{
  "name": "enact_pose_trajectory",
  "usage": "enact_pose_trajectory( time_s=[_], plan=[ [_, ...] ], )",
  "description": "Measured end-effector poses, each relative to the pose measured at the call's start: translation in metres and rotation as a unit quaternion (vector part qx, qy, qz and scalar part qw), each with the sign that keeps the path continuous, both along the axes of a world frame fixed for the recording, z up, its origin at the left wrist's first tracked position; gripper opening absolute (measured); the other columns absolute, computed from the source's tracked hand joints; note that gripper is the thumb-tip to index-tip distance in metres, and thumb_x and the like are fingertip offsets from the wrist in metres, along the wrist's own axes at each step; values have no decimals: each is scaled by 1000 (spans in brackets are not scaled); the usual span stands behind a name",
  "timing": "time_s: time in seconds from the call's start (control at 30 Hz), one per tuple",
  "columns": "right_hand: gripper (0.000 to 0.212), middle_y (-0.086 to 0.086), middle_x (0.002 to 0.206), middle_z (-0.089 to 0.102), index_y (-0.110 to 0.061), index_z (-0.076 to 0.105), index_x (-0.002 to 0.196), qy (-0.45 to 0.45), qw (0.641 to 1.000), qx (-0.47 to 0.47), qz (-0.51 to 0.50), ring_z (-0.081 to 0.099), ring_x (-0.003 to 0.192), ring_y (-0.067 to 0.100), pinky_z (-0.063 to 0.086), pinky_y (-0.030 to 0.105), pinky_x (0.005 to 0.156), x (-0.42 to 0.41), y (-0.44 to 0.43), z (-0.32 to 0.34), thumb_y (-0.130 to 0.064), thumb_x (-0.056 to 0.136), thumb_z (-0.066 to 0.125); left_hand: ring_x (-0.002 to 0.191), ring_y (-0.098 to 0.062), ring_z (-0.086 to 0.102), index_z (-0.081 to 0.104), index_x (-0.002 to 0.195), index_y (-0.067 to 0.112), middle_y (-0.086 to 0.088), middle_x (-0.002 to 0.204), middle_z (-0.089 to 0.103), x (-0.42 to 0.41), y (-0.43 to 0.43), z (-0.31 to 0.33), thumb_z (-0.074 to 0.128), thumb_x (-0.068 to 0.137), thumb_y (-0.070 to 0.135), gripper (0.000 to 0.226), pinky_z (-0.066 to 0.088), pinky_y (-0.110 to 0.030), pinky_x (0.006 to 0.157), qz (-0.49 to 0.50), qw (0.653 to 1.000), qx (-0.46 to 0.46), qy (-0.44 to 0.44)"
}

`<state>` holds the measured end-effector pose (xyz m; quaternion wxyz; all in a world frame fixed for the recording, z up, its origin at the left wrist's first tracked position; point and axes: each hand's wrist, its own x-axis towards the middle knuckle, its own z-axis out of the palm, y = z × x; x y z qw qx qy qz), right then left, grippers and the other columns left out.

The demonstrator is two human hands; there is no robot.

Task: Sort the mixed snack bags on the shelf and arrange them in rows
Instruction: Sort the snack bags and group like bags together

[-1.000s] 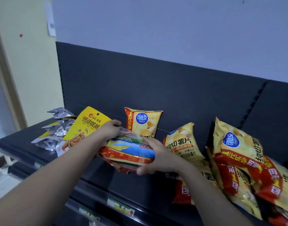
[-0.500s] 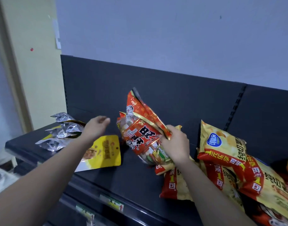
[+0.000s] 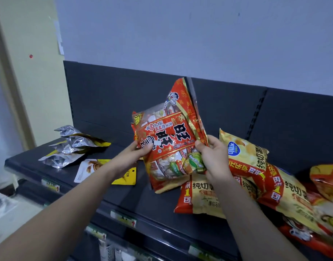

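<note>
A red rice-cracker bag (image 3: 169, 136) with black characters is held upright above the dark shelf (image 3: 54, 178), with at least one more like it behind. My left hand (image 3: 132, 157) grips its left edge, thumb on the front. My right hand (image 3: 212, 157) grips its lower right side. A yellow walnut pouch (image 3: 92, 168) lies flat on the shelf under my left forearm. Yellow-and-red chip bags (image 3: 244, 155) lie in a heap to the right, partly hidden by my right arm.
Several silver foil pouches (image 3: 71, 146) lie at the shelf's left end. More red and yellow bags (image 3: 326, 181) are piled at the far right. The dark back panel (image 3: 109, 98) rises behind. Price-tag strips (image 3: 124, 219) line the front edges of this shelf and the one below.
My left hand left the yellow pouch lying on the shelf and came right to grip the red bag. The bag has been raised and turned to face me. The view shifted left.
</note>
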<state>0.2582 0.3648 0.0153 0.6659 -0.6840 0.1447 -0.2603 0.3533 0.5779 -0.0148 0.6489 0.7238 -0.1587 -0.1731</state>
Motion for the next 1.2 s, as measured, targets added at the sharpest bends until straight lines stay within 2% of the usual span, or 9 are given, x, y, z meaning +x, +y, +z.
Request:
enact_pose_trajectory(
  time_s=[0.07, 0.17, 0.3, 0.47, 0.67, 0.8, 0.97, 1.07, 1.2],
  plan=[
    [15, 3, 91, 75, -22, 68, 90, -15, 999, 34, -4, 73, 86, 23, 60, 48, 78, -12, -6, 10, -11, 95, 59, 113, -18, 63, 41, 139, 31, 4, 119, 69, 1, -9, 3, 83, 46, 66, 108, 47, -46, 98, -30, 997, -73, 22],
    [14, 4, 93, 76, -19, 68, 95, -36, 997, 70, -24, 73, 88, 24, 60, 45, 76, -33, -19, 23, -8, 95, 59, 102, -17, 65, 40, 141, 24, -2, 112, 70, 3, -25, 6, 81, 62, 44, 91, 52, -38, 86, -52, 987, -146, 53],
    [14, 6, 94, 76, -13, 68, 104, -46, 993, 82, -66, 74, 85, 24, 60, 46, 77, -61, -38, 34, -8, 94, 61, 109, -21, 62, 57, 126, 16, -1, 112, 71, -5, -58, 18, 89, 53, 42, 84, 45, -43, 97, -120, 982, -137, 57],
    [23, 9, 95, 76, -9, 66, 111, -66, 986, 99, -116, 74, 81, 23, 59, 35, 65, -100, -60, 39, -10, 88, 67, 102, -22, 69, 56, 125, 13, -5, 110, 72, -28, -107, 26, 71, 71, 24, 57, 55, -39, 80, -145, 964, -198, 104],
    [99, 19, 118, 67, -3, 49, 131, -101, 970, 138, -173, 69, 102, 34, 55, 53, 89, -167, -100, 30, -44, 52, 93, 92, -26, 71, 56, 122, 10, -10, 105, 73, -73, -180, 38, 68, 87, 17, 38, 57, -46, 81, -145, 958, -206, 134],
    [109, 16, 122, 66, -3, 48, 133, -113, 970, 133, -169, 67, 106, 32, 55, 49, 87, -221, -124, 28, -59, 50, 89, 86, -29, 72, 55, 118, 14, -10, 101, 73, -113, -231, 41, 67, 89, 20, 32, 57, -51, 80, -159, 954, -195, 162],
    [117, 7, 130, 58, -20, 39, 141, -140, 965, 108, -194, 70, 100, 20, 57, 36, 75, -289, -153, 29, -45, 41, 95, 88, -30, 71, 52, 119, 11, -13, 106, 71, -174, -293, 40, 65, 90, 24, 34, 57, -47, 75, -194, 948, -176, 179],
    [93, 6, 126, 56, -22, 38, 141, -169, 953, 116, -222, 72, 90, 17, 57, 34, 71, -328, -179, 27, -13, 61, 85, 90, -31, 71, 52, 120, 10, -13, 107, 71, -211, -331, 41, 66, 90, 25, 37, 57, -48, 75, -219, 941, -171, 194],
    [78, 10, 125, 58, -14, 45, 136, -167, 946, 109, -256, 70, 97, 22, 58, 34, 77, -380, -221, 25, -3, 66, 76, 94, -30, 69, 54, 120, 9, -14, 110, 69, -259, -381, 44, 59, 94, 14, 27, 56, -47, 79, -249, 933, -168, 199]
  ],
)
